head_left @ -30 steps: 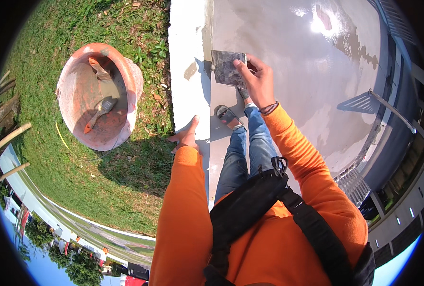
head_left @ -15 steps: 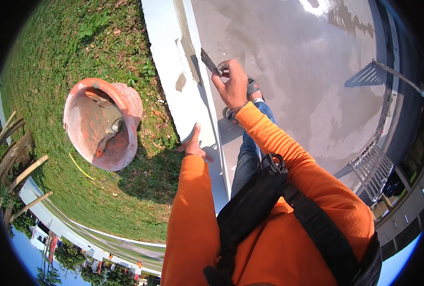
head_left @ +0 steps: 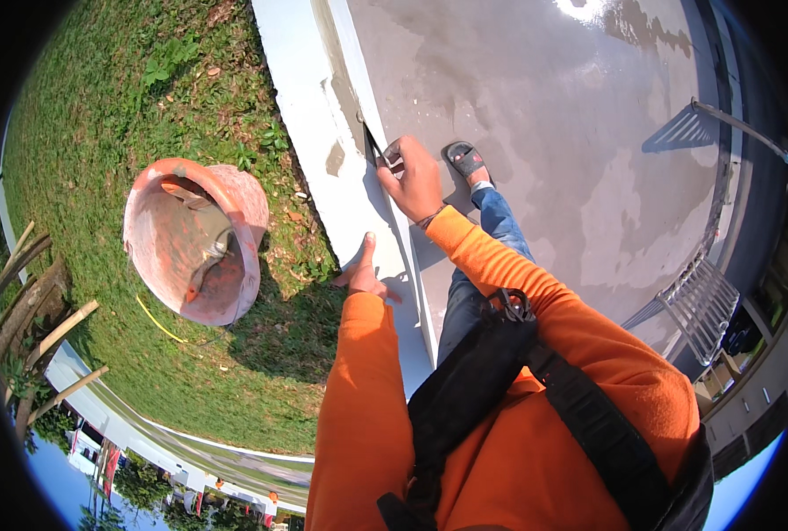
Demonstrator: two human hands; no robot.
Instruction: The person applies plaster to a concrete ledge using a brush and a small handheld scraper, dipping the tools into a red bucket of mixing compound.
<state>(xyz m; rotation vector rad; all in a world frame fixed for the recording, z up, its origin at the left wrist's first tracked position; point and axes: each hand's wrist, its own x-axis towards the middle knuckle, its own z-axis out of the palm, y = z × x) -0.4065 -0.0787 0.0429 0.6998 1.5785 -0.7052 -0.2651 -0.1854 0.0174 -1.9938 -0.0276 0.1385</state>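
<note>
My right hand (head_left: pixel 412 181) is closed around a putty knife (head_left: pixel 373 146), whose dark thin blade shows nearly edge-on against the inner edge of a low white wall (head_left: pixel 323 111). Its handle is hidden by my fingers. Smeared along the wall's raised edge is grey filler (head_left: pixel 343 87), with a separate grey patch (head_left: pixel 335 159) on the flat top. My left hand (head_left: pixel 366 273) rests on the wall top nearer to me, thumb raised and fingers spread, holding nothing.
On the grass left of the wall, a stained orange bucket (head_left: pixel 257 208) leans open toward me, with orange-handled tools and greyish contents inside. My sandalled foot (head_left: pixel 467 159) stands on wet grey floor (head_left: pixel 553 150) at right. A metal rack (head_left: pixel 699 305) is farther right; cut logs (head_left: pixel 44 310) lie far left.
My right hand has come slightly left and nearer to me, bringing the putty knife's blade edge-on to the wall's edge. My visible foot is now farther from the wall. My left hand stays put.
</note>
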